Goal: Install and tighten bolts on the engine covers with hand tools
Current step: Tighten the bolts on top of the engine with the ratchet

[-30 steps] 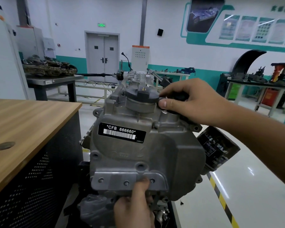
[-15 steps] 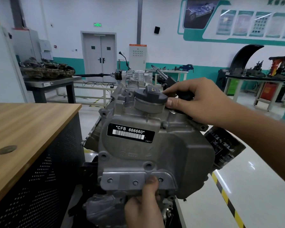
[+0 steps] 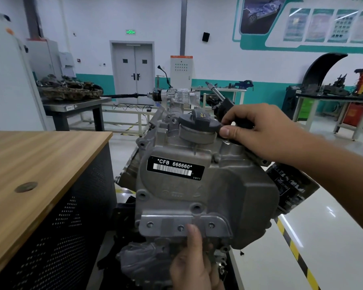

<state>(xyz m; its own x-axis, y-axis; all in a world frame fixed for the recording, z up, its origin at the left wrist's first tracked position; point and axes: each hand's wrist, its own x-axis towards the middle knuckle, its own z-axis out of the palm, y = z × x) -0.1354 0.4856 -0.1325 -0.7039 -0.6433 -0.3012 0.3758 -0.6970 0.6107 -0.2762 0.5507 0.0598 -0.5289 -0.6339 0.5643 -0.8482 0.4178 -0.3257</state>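
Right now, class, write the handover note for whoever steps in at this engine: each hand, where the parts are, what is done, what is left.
Left hand: thumb presses the small lower cover plate, holding it on the engine cover.
Right hand: curled round a dark tool handle beside the black filler cap, at the cover's top edge.
Done: both covers sit in place; three fasteners show in the lower plate.
Left: tightness cannot be judged, so check every bolt.
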